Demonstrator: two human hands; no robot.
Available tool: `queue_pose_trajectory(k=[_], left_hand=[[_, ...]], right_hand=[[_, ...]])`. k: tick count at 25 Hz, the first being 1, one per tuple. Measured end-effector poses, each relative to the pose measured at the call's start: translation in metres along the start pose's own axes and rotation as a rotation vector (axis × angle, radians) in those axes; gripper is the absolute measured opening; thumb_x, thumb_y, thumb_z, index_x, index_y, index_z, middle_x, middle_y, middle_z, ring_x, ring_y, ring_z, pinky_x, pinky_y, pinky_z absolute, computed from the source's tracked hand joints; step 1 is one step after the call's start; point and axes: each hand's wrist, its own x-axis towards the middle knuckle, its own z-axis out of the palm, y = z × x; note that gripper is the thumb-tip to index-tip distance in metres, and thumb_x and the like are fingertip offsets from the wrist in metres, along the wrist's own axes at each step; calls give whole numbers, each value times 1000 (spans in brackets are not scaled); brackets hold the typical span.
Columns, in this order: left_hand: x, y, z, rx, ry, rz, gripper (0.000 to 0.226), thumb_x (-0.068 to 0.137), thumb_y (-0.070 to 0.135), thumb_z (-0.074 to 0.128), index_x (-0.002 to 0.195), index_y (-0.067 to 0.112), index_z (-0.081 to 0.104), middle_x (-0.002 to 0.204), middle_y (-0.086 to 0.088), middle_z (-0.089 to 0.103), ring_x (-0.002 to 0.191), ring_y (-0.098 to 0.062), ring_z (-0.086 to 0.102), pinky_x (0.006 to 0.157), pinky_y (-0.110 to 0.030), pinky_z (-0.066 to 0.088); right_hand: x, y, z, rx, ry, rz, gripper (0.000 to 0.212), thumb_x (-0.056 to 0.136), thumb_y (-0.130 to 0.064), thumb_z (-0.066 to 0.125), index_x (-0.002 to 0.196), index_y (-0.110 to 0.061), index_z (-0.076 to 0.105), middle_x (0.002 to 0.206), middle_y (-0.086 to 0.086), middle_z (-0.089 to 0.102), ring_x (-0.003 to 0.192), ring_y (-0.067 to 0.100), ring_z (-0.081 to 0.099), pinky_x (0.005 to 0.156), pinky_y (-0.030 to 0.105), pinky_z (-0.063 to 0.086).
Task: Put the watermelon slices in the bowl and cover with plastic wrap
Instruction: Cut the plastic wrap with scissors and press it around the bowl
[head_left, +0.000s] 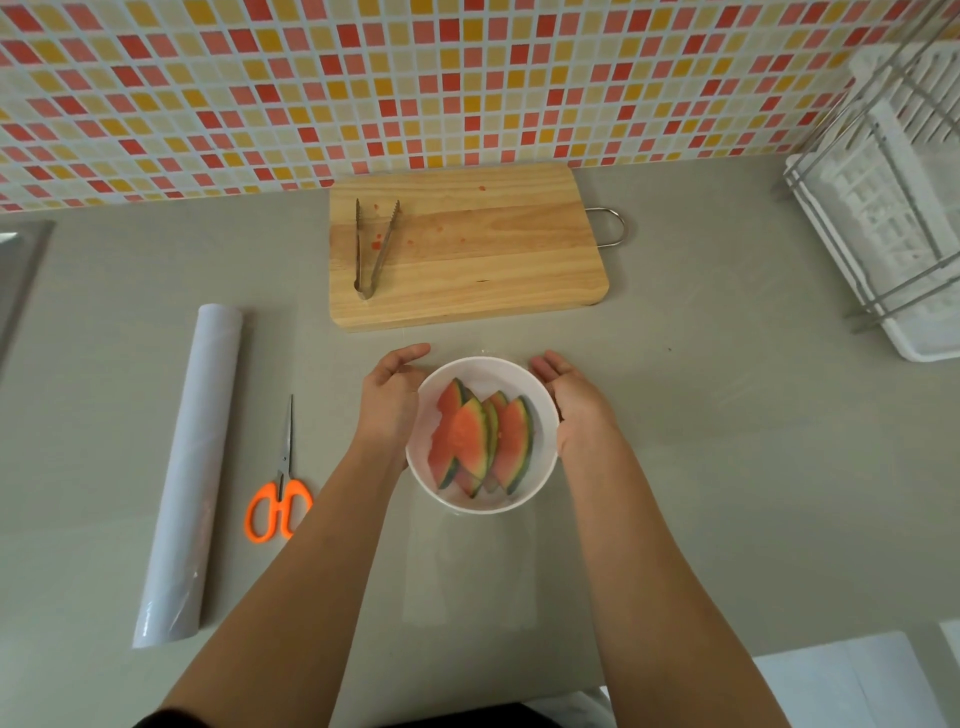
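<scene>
Since the red, green-rinded watermelon slices (470, 436) already lay in the round white bowl (483, 506) on the grey surface (701, 467), the left hand (392, 395) and right hand (569, 397) flanked it, fingers (410, 353) straight and together, seemingly smoothing the clear plastic sheet (467, 577) downward.

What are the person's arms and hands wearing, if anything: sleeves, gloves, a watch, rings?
The left arm and right arm are bare down to the frame's bottom edge, where a dark sleeve shows on the left one. The left hand and right hand wear no gloves; no watch, bracelet or rings show.
</scene>
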Motion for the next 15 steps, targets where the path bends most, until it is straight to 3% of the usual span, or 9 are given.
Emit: queue_pose_trajectory(k=[2,6,10,13,15], left_hand=[[0,1,0,6,-11,1,39,85,-8,41,111,11,62,81,-13,60,65,-23,61,54,-25,53],[-1,2,1,12,-2,-10,35,86,-4,43,109,11,64,78,-13,61,63,-23,60,53,-25,53],[-2,2,1,-1,2,-16,34,86,-5,44,110,9,63,79,-13,60,62,-22,60,52,-24,53],[-2,3,0,-5,5,-16,34,86,-6,45,111,7,63,83,-14,59,62,-22,59,50,-23,52],[-2,3,0,-3,8,-18,34,85,-7,46,110,8,63,82,-14,61,62,-21,61,50,-23,53]], right_hand=[[4,1,-1,33,-37,33,48,95,1,27,140,-12,37,142,4,47,114,16,53,87,30,45],[3,1,0,3,-22,17,47,93,6,27,133,-10,45,136,7,52,102,15,56,75,27,49],[-4,3,2,84,65,-32,44,93,6,26,130,-5,48,133,12,54,116,22,55,92,32,47],[-14,1,-3,298,268,-292,40,92,3,28,120,-12,53,127,10,58,118,19,55,100,29,41],[-27,5,-14,325,229,-610,31,95,-6,33,114,-19,53,125,6,60,120,14,54,102,23,38]])
